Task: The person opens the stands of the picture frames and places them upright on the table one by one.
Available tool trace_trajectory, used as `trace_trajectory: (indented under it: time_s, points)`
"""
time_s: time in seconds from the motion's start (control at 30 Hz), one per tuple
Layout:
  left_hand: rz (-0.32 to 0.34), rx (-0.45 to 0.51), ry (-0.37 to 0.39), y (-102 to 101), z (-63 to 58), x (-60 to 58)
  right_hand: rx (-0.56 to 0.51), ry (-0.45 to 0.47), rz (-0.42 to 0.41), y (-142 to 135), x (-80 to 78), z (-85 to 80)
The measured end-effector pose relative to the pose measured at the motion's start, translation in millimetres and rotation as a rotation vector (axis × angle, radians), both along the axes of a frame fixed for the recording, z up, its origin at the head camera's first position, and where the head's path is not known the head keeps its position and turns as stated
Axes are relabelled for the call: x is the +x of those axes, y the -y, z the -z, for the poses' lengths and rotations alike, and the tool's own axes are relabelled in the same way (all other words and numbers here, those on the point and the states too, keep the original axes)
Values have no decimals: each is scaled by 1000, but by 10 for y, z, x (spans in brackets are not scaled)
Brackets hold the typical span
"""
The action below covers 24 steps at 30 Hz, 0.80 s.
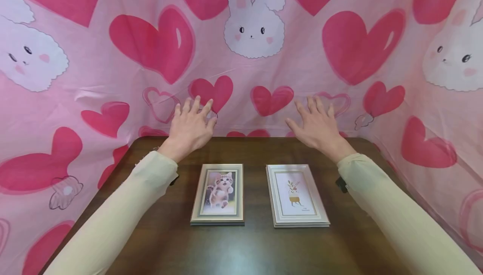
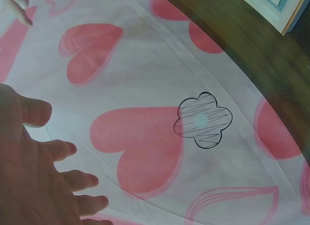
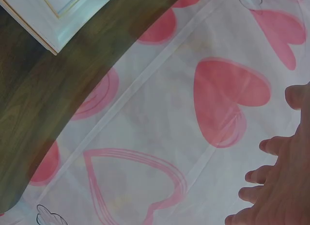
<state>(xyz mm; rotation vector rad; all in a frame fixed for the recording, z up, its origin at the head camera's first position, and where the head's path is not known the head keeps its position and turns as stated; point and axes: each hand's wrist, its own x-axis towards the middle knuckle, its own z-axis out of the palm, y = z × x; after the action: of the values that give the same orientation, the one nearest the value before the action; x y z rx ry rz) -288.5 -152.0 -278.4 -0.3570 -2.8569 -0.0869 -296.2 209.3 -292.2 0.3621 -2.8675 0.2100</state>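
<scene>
The kitten picture frame (image 1: 220, 194), pale with a gold tinge, lies flat and face up on the desk (image 1: 170, 245). Just to its right, not touching, the white potted-plant picture frame (image 1: 297, 195) lies face up too, slightly angled.

Two frames (image 1: 217, 194) (image 1: 297, 195) on seemingly wooden table (image 1: 241, 247)

PLACE: booth-like draped nook, room beyond cannot be told | SIDES: creased pink cloth (image 1: 241, 67) on three sides (printed hearts (image 1: 268, 102), rabbit faces (image 1: 254, 34)) | FURNITURE: dark wood-look table (image 1: 255, 182)
</scene>
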Motion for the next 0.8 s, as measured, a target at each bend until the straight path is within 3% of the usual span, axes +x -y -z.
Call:
trace_trajectory:
  time_s: [0.8]
  points:
    - [13,2,17,-62,84,38,-8,-21,-4,-75,47,95]
